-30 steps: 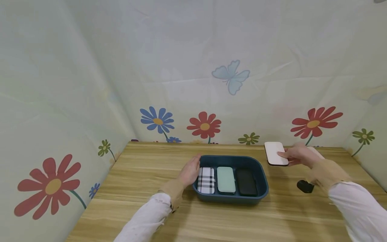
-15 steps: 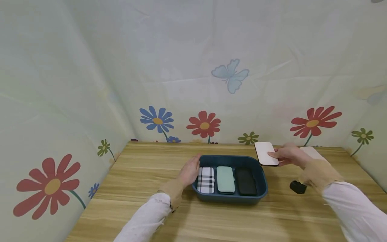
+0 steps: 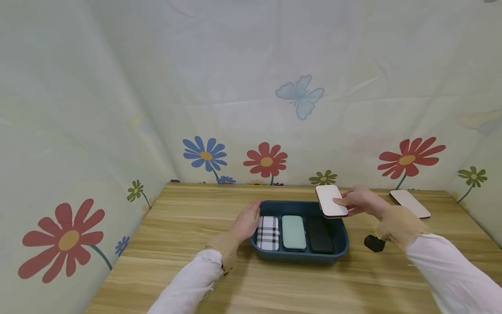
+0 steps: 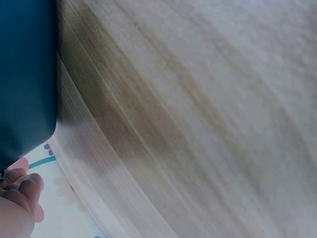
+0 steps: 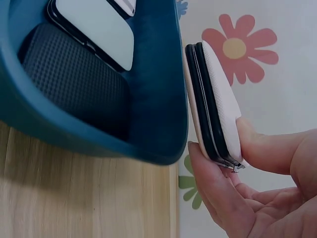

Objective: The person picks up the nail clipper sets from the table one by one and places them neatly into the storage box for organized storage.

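One pale printed backdrop stands behind and to both sides, three red flowers showing on it in the head view. Before it spreads one wood-grained worktop, and on that sits one dark blue box, rounded at the corners. Two hands are at work: the left hand touches the box's left end, though I cannot tell whether its grip is curled round the wall; the right hand has its grip pinching a case, thumb on one face and fingers on the other. Five slim cases are visible. Three lie in a row inside the box: plaid case, mint case, black case. The held pale pink case is above the box's back right corner, tilted; the second pink case lies on the worktop at the far right.
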### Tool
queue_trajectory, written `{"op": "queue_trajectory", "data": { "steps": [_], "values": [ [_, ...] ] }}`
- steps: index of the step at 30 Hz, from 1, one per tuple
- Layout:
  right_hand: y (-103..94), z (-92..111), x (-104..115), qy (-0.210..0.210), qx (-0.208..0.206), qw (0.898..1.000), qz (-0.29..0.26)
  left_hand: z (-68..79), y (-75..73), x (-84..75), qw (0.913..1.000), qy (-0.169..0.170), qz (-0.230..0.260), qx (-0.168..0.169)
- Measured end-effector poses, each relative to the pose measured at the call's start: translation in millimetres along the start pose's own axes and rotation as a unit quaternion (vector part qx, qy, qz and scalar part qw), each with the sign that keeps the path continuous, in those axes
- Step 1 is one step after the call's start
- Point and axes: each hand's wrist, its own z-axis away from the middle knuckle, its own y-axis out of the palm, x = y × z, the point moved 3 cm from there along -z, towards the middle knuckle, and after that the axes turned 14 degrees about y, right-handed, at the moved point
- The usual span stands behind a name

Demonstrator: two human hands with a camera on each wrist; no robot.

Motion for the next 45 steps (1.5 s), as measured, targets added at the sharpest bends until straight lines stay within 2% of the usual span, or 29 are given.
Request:
{"op": "queue_trajectory", "data": {
  "steps": [8,15,22,23,26,29,31,38,45],
  "values": [
    [10.0,-0.6,5.9,0.002,0.005,1.000,0.001,-0.3,-1.8,-0.6,1.0000,0.003,0.002,-0.008],
    [16.0,0.0,10.3,-0.004,0.009,1.000,0.004,-1.2,-2.2,-1.2,1.0000,-0.005,0.000,-0.002],
    [23.1,1.4,14.0,-0.017,0.021,0.999,0.020,-0.8,-3.0,-2.3,0.9995,-0.004,0.031,-0.004],
    [24.5,1.7,14.7,-0.015,0.020,0.999,0.022,-1.5,1.5,3.7,0.9996,0.007,0.027,-0.010],
    [28.8,1.5,17.1,-0.018,0.021,0.999,0.032,-1.2,1.7,5.2,0.9993,0.013,0.031,-0.015],
    [34.0,0.7,19.8,-0.018,0.020,0.999,0.037,-2.1,2.1,6.0,0.9994,0.010,0.028,-0.014],
    [38.0,0.6,21.8,-0.019,0.022,0.999,0.040,-1.7,-2.6,0.0,0.9996,-0.005,0.028,-0.006],
    [51.2,1.6,29.9,-0.009,0.043,0.998,0.045,-2.7,-2.0,0.2,0.9997,0.010,0.010,-0.020],
    [62.3,1.3,36.3,-0.011,0.060,0.997,0.041,-3.5,-1.5,2.2,0.9997,0.007,0.014,-0.017]
  ]
}}
